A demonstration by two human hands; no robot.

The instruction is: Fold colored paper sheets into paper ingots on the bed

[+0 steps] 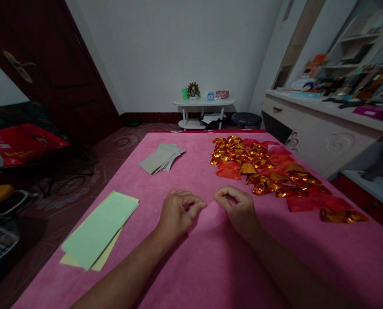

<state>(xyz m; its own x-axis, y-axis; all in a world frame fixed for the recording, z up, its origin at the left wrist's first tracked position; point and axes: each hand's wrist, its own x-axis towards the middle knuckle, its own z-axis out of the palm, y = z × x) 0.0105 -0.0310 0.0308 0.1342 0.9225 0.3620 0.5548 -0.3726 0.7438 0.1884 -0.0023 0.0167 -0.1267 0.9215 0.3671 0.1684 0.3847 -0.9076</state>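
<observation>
Over the middle of the pink-covered table, my left hand and my right hand face each other. Both are closed in a pinch on the upper edge of a thin pink sheet of paper. The sheet hangs between them and nearly blends with the cloth. Beyond my right hand lie many folded paper pieces, some shiny gold and some red. To the left rest light green sheets over yellow ones. A fanned stack of grey sheets lies farther back.
A white side table stands against the far wall, with a green cup and a small blue clock on it. Along the right runs a cluttered white dresser. At the left, a red bag rests on a chair near the door.
</observation>
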